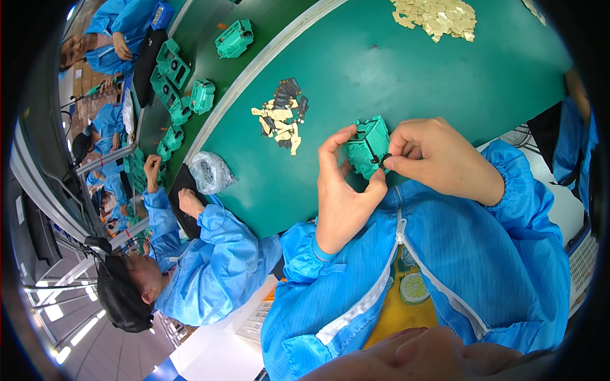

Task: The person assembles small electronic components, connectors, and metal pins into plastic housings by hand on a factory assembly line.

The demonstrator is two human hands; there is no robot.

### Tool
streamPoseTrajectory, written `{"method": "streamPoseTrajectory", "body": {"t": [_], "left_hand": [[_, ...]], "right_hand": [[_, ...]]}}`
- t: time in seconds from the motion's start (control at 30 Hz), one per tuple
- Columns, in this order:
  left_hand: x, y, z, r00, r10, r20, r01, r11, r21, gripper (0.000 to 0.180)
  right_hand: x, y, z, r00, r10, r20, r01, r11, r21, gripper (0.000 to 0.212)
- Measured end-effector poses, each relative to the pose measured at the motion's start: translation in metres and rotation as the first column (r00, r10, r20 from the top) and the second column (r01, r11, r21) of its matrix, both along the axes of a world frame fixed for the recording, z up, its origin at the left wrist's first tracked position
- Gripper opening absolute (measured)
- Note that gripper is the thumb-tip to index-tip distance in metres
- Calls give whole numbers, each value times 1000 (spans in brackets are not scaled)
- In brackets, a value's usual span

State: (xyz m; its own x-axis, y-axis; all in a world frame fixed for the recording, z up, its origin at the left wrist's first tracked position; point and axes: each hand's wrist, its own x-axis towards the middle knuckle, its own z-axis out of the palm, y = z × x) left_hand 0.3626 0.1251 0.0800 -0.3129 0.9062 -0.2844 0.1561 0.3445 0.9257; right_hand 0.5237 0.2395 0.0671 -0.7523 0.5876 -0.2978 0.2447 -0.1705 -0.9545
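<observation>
I hold a small green plastic housing (368,147) above the near edge of the green table (394,82). My left hand (343,193) grips its left side, thumb and forefinger around it. My right hand (438,159) pinches a tiny black part (385,159) against the housing's lower right corner. Both sleeves are blue.
A small heap of yellow and black flat pieces (283,117) lies beyond the housing, and a larger yellow heap (438,16) sits at the far edge. A clear bag of small parts (211,171) rests at left. Several green housings (184,89) ride the conveyor, with co-workers (190,267) alongside.
</observation>
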Motion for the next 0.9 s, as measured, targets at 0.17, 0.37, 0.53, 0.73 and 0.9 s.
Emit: {"method": "streamPoseTrajectory", "body": {"t": [0.17,0.37,0.53,0.73,0.9], "left_hand": [[4,4,4,1000,20,-2,-20,999,-26,63],[4,2,-7,995,-3,-101,5,1000,21,63],[2,-2,-11,993,21,-112,-19,1000,19,64],[1,-6,-10,998,23,-52,-20,998,60,62],[2,-6,-10,999,43,-24,-42,998,54,61]], "right_hand": [[1,1,0,1000,-13,-9,14,1000,21,19],[3,1,0,1000,0,3,0,998,55,15],[4,1,-14,998,62,-1,-60,977,206,19],[3,0,-12,997,83,8,-83,976,199,21],[4,-2,-4,992,97,77,-112,966,235,22]]}}
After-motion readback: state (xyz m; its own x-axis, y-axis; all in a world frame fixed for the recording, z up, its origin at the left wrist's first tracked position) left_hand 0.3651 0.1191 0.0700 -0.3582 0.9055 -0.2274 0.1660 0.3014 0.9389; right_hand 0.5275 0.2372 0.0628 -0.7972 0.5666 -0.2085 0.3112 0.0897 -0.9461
